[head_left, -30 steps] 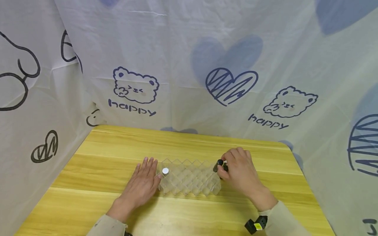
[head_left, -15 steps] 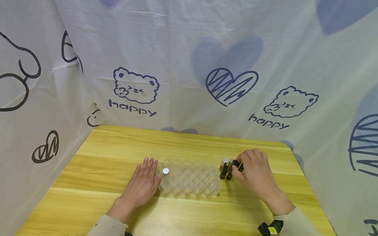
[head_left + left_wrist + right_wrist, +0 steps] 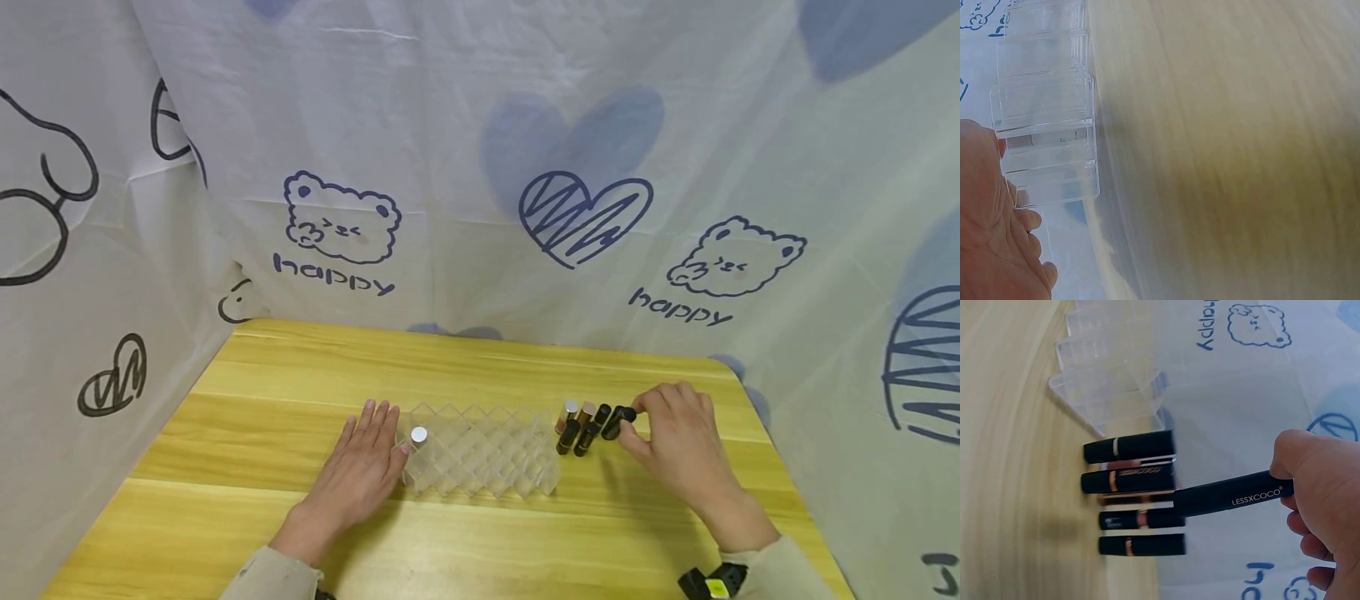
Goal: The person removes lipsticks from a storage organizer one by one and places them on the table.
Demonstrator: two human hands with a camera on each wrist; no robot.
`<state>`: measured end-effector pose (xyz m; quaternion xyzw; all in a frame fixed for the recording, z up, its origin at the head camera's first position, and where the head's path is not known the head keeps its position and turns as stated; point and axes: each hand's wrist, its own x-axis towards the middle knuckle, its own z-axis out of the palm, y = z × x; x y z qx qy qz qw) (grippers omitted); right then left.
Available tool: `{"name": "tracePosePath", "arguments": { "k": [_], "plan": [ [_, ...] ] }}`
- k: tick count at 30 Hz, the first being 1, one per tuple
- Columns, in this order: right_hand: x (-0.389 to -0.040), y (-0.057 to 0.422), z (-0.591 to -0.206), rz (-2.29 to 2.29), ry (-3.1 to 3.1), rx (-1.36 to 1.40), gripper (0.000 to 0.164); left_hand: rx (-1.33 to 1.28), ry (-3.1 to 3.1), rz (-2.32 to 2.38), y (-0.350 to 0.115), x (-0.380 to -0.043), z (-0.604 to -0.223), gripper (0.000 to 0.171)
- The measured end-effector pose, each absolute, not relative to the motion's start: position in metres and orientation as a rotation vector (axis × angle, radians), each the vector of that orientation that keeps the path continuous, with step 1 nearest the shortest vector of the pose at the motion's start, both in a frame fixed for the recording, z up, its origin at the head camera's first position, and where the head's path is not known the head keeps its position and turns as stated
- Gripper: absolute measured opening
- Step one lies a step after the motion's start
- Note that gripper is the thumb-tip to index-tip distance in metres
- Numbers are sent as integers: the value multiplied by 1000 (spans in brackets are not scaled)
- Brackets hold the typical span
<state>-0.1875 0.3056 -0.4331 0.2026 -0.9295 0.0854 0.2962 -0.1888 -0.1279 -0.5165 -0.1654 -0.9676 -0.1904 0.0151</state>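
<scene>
My left hand (image 3: 362,462) lies flat with straight fingers against the left end of a clear diamond-celled lipstick organizer (image 3: 480,483); the left wrist view shows its palm edge beside the clear wall (image 3: 1047,106). One lipstick with a silver cap (image 3: 419,435) stands in a cell at that left end. My right hand (image 3: 682,442) pinches the top end of a black lipstick tube (image 3: 1235,495) lettered LESSXCOCO. Its lower end overlaps a group of upright lipsticks in the right wrist view, among them a black one (image 3: 1129,447). Whether it touches them, I cannot tell.
The lipstick group stands just right of the organizer, with a silver-capped one (image 3: 570,408) and a pinkish-capped one (image 3: 587,411) at the back. A wood-grain table (image 3: 465,550) carries everything. White printed cloth (image 3: 450,167) hangs behind and at the sides.
My right hand has moved rightward from the organizer's right end with the black lipstick tube, uncovering the other lipsticks. My left hand stays in place.
</scene>
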Motion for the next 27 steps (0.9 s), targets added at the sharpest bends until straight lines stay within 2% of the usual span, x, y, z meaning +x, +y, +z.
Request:
{"name": "tracePosePath", "arguments": {
  "k": [15, 27],
  "plan": [
    [-197, 315, -482, 249, -2616, 442, 28, -516, -3018, -593, -128, -188, -517, 65],
    [-201, 308, -498, 277, -2709, 383, 26, -520, -3020, -584, -129, -188, -515, 65]
  ]
}}
